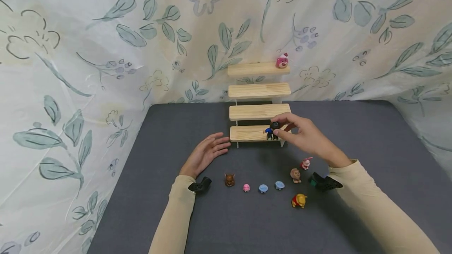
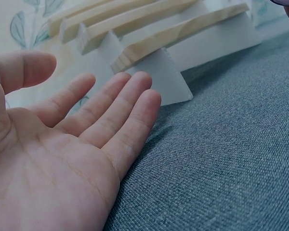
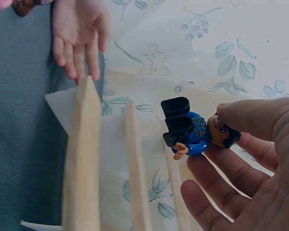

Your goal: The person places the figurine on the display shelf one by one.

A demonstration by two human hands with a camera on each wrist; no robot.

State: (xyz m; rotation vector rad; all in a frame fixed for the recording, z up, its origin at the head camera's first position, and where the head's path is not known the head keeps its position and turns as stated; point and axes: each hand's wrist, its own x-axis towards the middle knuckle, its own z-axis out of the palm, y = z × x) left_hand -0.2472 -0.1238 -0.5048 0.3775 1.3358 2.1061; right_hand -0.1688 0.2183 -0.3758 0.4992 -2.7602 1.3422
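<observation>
R hand (image 1: 308, 134), close to its wrist cam, has fingers pinching a blue-shirted toy figure (image 3: 198, 132) by the head, prob. so its legs are free underneath. Fig. is at rt end of the lowest tier (image 1: 243, 133) of a wooden shelf stand (image 1: 259, 90); contact w/ wood unclear. L hand (image 1: 206, 154) holds nothing: fingers extended, loose, just beside stand's L end, maybe as a guard; can't tell if touching. Pink bear (image 1: 282, 61) sits on top tier (image 1: 250, 69), rt end. On dark bench (image 1: 360, 136), nearer the person: brown fig. (image 1: 230, 180), small pink fig. (image 1: 246, 187), 2 pale-blue pieces (image 1: 263, 188), lion-like fig. (image 1: 295, 175), Piglet-like fig. (image 1: 305, 163), Pooh-like bear (image 1: 299, 200), spaced apart, prob. for easy reach.
</observation>
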